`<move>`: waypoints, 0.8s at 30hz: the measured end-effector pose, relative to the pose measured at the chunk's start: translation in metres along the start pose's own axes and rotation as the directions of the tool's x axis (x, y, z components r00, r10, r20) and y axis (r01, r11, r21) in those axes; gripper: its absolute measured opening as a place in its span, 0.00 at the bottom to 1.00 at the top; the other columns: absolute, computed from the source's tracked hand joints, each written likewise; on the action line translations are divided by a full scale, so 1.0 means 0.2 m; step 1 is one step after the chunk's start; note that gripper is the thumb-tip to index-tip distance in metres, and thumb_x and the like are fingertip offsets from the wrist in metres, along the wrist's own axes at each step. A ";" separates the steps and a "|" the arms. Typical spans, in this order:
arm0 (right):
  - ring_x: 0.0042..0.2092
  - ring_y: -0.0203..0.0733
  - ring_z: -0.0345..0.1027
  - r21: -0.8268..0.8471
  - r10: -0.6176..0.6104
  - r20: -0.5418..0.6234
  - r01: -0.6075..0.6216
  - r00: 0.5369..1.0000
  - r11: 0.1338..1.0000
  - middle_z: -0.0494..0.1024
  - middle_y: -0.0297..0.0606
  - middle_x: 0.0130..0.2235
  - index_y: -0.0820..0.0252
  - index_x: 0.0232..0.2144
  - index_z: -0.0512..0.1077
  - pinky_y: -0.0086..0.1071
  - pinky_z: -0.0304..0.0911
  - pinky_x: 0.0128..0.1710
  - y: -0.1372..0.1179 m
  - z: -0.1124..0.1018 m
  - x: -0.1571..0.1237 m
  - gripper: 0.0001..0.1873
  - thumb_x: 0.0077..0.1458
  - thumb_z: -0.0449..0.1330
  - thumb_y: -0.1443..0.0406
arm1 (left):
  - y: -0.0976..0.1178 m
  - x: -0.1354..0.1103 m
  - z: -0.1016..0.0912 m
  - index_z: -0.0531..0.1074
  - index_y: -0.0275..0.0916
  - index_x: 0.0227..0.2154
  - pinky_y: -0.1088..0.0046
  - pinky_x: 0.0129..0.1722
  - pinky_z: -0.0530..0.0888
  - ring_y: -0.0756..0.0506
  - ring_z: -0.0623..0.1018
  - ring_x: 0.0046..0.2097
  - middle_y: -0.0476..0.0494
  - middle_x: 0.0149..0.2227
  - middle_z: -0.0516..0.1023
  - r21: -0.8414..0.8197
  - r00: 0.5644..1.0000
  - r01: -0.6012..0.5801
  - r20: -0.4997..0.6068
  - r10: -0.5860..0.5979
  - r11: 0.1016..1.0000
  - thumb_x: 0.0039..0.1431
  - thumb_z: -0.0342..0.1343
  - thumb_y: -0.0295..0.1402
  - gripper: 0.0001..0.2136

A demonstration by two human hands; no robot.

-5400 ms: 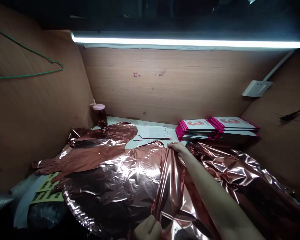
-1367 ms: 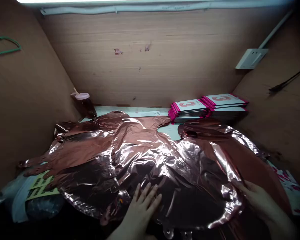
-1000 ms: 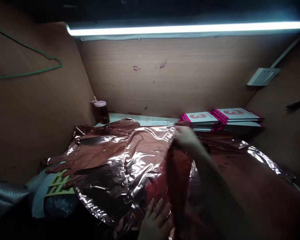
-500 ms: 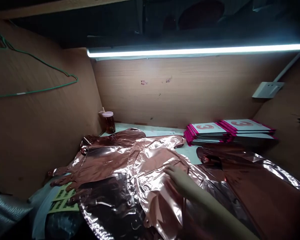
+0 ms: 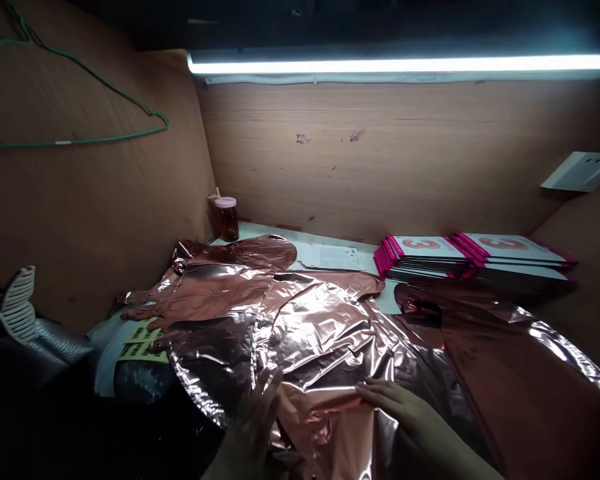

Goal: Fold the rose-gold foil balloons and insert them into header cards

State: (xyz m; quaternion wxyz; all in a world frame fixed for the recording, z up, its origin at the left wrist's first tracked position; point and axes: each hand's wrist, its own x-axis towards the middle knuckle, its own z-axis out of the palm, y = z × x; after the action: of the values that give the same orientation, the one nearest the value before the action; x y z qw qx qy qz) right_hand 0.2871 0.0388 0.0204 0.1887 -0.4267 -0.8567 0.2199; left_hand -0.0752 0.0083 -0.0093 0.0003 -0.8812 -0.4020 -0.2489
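Observation:
A rose-gold foil balloon (image 5: 325, 327), uninflated and wrinkled, lies in front of me on top of other foil balloons. My left hand (image 5: 255, 417) rests at its near left edge, fingers stretched forward over the foil. On the right side of the same balloon lies my right hand (image 5: 400, 403), palm down with fingers extended and pressed lightly on the surface. More flat balloons (image 5: 215, 287) spread beneath and to the left, their tabs hanging off the table edge. Another large balloon (image 5: 510, 373) covers the right side.
Stacked pink-edged packets (image 5: 425, 250) printed with a 3 stand at the back right. A lidded brown cup (image 5: 227, 220) sits in the back left corner, near a printed sheet (image 5: 330, 257). A green hanger (image 5: 105, 139) hangs left. A light tube (image 5: 405, 65) crosses above.
My left hand has come into view at the near left edge of the balloon. My right hand has moved nearer to me, and the view has tilted and shifted.

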 end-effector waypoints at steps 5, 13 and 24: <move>0.46 0.50 0.73 0.292 0.152 -0.012 -0.142 0.988 0.946 0.80 0.44 0.45 0.57 0.47 0.77 0.41 0.68 0.47 -0.04 -0.06 0.03 0.22 0.57 0.48 0.64 | -0.08 0.23 -0.14 0.55 0.45 0.65 0.58 0.64 0.62 0.38 0.70 0.60 0.40 0.61 0.69 -0.424 0.972 0.060 0.229 0.043 0.903 0.52 0.61 0.33 0.37; 0.32 0.43 0.68 0.345 0.512 -0.110 -0.451 0.852 0.823 0.75 0.37 0.29 0.59 0.27 0.70 0.33 0.63 0.32 0.10 -0.05 0.23 0.27 0.56 0.48 0.43 | -0.17 0.42 -0.08 0.74 0.35 0.30 0.71 0.32 0.70 0.44 0.74 0.31 0.46 0.25 0.75 -0.542 0.715 0.689 0.399 -0.574 0.482 0.57 0.50 0.51 0.21; 0.36 0.51 0.72 -0.123 0.725 -0.212 -0.753 0.656 0.646 0.78 0.45 0.32 0.57 0.32 0.70 0.35 0.54 0.33 0.02 0.02 0.29 0.17 0.64 0.44 0.60 | -0.15 0.48 0.00 0.70 0.35 0.24 0.70 0.33 0.68 0.43 0.75 0.31 0.42 0.24 0.73 -0.139 0.561 0.826 0.297 -0.772 0.547 0.62 0.49 0.35 0.14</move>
State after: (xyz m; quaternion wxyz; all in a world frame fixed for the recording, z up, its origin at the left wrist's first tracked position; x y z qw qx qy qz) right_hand 0.2541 0.0875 0.0222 0.0993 -0.7706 -0.6090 0.1594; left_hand -0.0435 0.0970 0.0271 -0.2706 -0.6111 -0.7212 -0.1820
